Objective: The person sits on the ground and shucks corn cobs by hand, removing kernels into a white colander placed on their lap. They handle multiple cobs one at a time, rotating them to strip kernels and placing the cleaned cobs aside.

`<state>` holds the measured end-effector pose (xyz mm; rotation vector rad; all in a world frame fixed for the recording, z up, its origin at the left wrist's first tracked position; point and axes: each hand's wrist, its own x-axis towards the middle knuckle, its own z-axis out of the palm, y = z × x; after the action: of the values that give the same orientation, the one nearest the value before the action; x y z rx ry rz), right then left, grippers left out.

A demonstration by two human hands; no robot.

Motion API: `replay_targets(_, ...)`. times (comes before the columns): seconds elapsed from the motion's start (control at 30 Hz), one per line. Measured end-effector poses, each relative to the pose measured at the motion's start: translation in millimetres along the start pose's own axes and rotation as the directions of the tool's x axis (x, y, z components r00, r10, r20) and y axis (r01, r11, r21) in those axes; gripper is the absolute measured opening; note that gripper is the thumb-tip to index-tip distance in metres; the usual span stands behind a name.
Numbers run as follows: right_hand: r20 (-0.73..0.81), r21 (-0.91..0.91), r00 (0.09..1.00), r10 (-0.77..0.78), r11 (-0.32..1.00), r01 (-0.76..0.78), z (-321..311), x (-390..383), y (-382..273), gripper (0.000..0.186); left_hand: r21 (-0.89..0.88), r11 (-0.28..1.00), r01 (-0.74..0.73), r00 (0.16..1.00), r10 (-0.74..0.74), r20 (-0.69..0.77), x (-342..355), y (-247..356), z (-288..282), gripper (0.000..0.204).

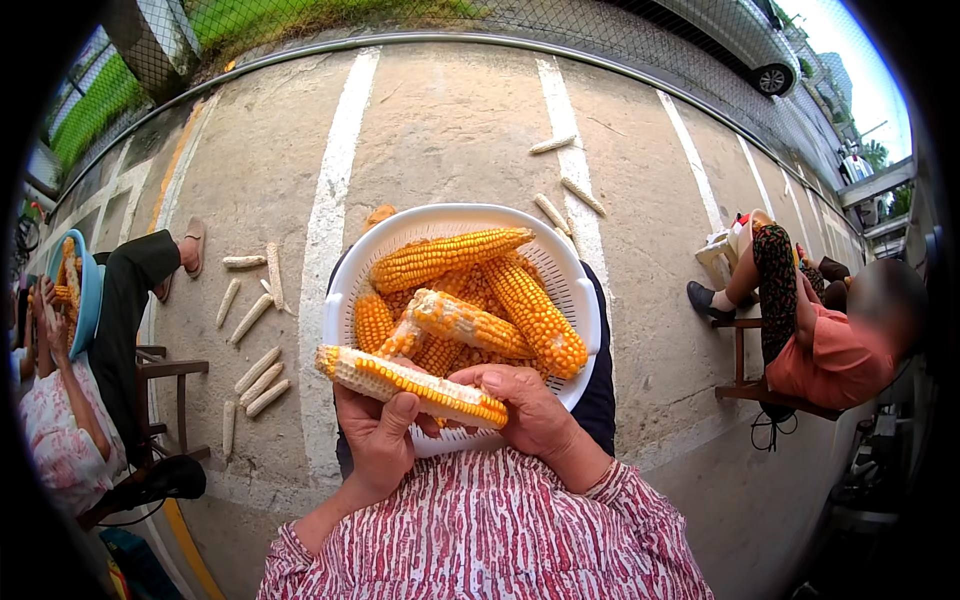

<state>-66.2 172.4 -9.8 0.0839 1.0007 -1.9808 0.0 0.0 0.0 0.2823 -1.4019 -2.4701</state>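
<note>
1. Holding a partly shelled ear of corn [415, 385] with both hands, at seven o'clock from the middle of the white plastic basket [338, 308] (all hours counted from there).
2. Gripping it with the left hand [378, 440] at seven o'clock, thumb on the near side.
3. Clasping it nearer the other end with the right hand [525, 405] at five o'clock, thumb on top.
4. In the basket: big yellow ears at twelve [450, 258], three [535, 318] and nine o'clock [373, 322], with a partly picked ear [470, 325] in the middle and loose kernels [480, 288] around.
5. On the concrete ground at nine o'clock: a loose bunch of pale bare cobs [251, 318].
6. At one o'clock, on and near a white painted line [556, 100]: more bare cobs [552, 212].
7. At three o'clock, well apart: a person in an orange-pink shirt [835, 350] on a wooden stool [740, 358].
8. At nine o'clock, far off: another person's hands [55, 325] by a blue basin [90, 310] with corn inside.
9. At twelve o'clock: a wire fence [430, 38]. Past it, at one o'clock: a silver car [725, 38].
</note>
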Motion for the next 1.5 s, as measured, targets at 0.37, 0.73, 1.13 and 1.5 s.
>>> replay_targets(0.37,-0.023,-0.341,0.996,-0.084,0.937,0.071,18.8,-7.9,-8.9,0.039,-0.047,0.998,0.037,0.999,-0.037,0.017,-0.8,2.7,-3.1,0.047)
replay_targets(0.73,-0.062,0.019,0.998,0.004,1.000,-0.003,7.1,-4.3,1.5,0.048,0.039,0.998,-0.043,0.998,0.045,-0.037,-1.4,-1.8,1.6,0.046)
replay_targets(1.13,-0.050,-0.519,0.983,-0.174,0.846,0.123,9.0,-4.5,0.1,0.047,0.012,1.000,-0.009,0.995,0.010,-0.101,0.4,-1.5,2.5,0.039)
replay_targets(1.5,-0.150,-0.386,0.987,-0.062,0.923,-0.001,6.4,-2.4,1.4,0.046,0.005,1.000,0.000,1.000,0.000,-0.001,-3.0,-2.4,-2.4,0.048)
